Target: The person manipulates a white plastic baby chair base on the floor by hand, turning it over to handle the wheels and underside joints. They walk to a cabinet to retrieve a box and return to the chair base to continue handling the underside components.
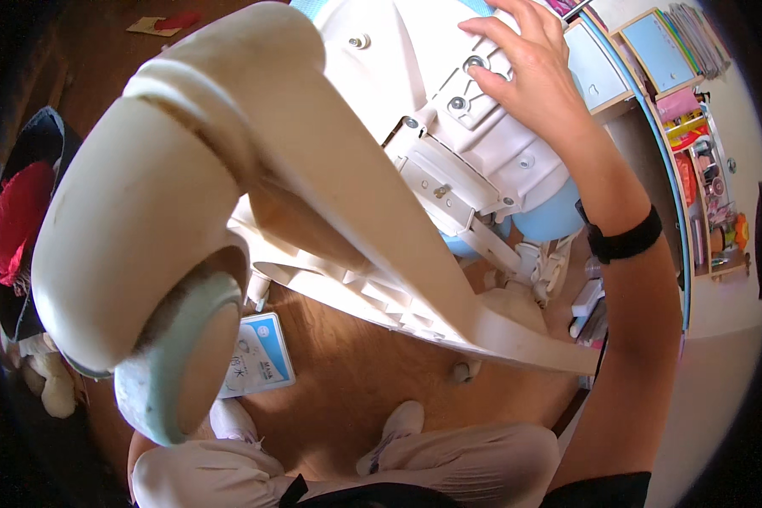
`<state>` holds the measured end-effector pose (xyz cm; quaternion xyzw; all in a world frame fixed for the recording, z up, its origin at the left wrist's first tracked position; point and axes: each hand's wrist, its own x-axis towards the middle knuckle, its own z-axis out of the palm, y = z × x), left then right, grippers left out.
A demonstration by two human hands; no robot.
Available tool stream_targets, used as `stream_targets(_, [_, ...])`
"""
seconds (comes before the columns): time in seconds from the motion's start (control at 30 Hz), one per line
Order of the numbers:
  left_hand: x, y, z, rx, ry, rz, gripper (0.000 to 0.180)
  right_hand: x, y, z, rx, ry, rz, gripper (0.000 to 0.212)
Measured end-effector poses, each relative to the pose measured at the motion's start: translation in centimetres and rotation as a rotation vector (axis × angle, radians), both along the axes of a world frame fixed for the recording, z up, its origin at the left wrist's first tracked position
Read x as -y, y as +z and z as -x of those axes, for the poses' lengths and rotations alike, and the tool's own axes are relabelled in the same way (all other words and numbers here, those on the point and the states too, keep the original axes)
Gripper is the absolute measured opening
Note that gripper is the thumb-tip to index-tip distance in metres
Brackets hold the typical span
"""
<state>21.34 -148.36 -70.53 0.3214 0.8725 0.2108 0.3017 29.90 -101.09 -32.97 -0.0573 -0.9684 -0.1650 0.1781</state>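
Several bolts; right hand on white panel

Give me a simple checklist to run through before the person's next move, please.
1. Right hand at the white underside: ok, thumb beside a bolt head.
2. Left hand's position: cannot tell, it is out of sight.
3. Neighbouring bolt present: ok.
4. Bolts tight: cannot tell by looking.
5. Unobstructed view: not ok, a big white curved part fills the left foreground.
6. Floor around the shoes uncluttered: not ok, a blue-and-white flat package lies nearby.
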Motion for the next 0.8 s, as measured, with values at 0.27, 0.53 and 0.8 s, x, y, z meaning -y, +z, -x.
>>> stream_targets(0.27, [-0.4, -0.2, 0.0, 0.032, 0.015, -0.03, 0.065, -0.9, -2.7, -2.6, -0.008, 0.11, -0.308, 0.033])
stream_targets(0.53, [-0.3, 0.0, 0.2, 0.042, 0.04, 0.001, 0.065, -1.5, -4.5, -4.3, 0.173, 0.162, -0.374, 0.037])
stream_targets(0.8, [0.2, -0.1, 0.2, 0.052, 0.009, -0.023, 0.066, -1.0, -3.9, -4.4, 0.232, 0.169, -0.397, 0.037])
